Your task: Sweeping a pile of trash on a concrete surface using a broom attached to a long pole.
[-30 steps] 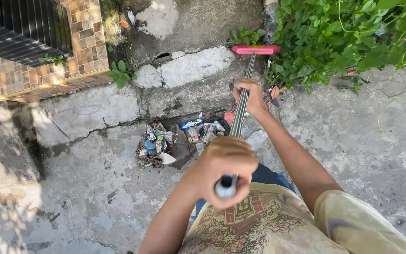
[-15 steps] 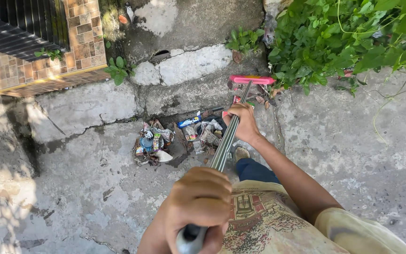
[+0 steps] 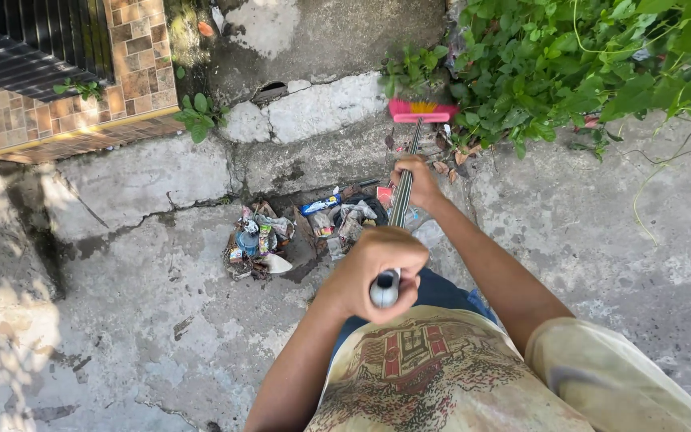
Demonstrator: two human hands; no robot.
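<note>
I hold a long broom with both hands. My left hand [image 3: 379, 266] is closed around the top end of its striped metal handle [image 3: 402, 198], close to my chest. My right hand [image 3: 418, 183] grips the handle lower down. The pink broom head [image 3: 421, 111] rests on the concrete by the green bush, beyond a pile of litter [image 3: 307, 230] made of wrappers, a blue packet and dark scraps lying along the base of a cracked curb.
A cracked concrete curb [image 3: 325, 108] runs across the top. A tiled wall with a dark grille [image 3: 49, 72] stands at the upper left. A leafy bush [image 3: 585, 64] fills the upper right. Worn concrete ground [image 3: 137, 320] spreads left and below.
The broom head was pulled toward me half a second ago and has now been pushed back out toward the bush. My left hand rose back up near my chest.
</note>
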